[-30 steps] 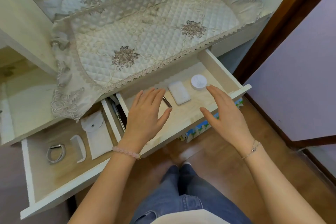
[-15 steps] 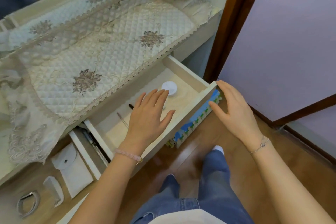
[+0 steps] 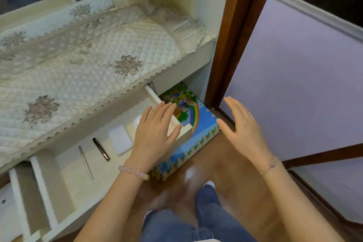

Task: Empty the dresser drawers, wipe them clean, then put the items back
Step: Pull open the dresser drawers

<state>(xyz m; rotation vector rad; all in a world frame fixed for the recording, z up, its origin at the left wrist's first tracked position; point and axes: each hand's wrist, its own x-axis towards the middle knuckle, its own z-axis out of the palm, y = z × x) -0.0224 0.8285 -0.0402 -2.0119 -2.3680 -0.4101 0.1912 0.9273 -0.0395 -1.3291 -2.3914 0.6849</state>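
The cream dresser's right drawer (image 3: 64,188) stands pulled out. Inside lie a thin pink stick (image 3: 85,162), a black pen (image 3: 101,149) and a white flat case (image 3: 120,139). A white round jar (image 3: 138,122) peeks out from under my left hand (image 3: 155,133), which hovers flat, fingers apart, over the drawer's right front corner and holds nothing. My right hand (image 3: 243,131) floats open over the floor to the right of the drawer, apart from it. A second open drawer (image 3: 17,200) shows at the lower left edge.
A quilted lace cloth (image 3: 82,65) covers the dresser top. A colourful foam mat (image 3: 193,124) leans under the dresser beside the drawer. A brown door frame (image 3: 227,45) and a lilac door (image 3: 304,74) stand at right. My legs are on the wooden floor (image 3: 222,165).
The view has swung right and the dresser has slid left in frame. Both hands have shifted right; my left hand now covers the drawer's right corner and most of the round jar.
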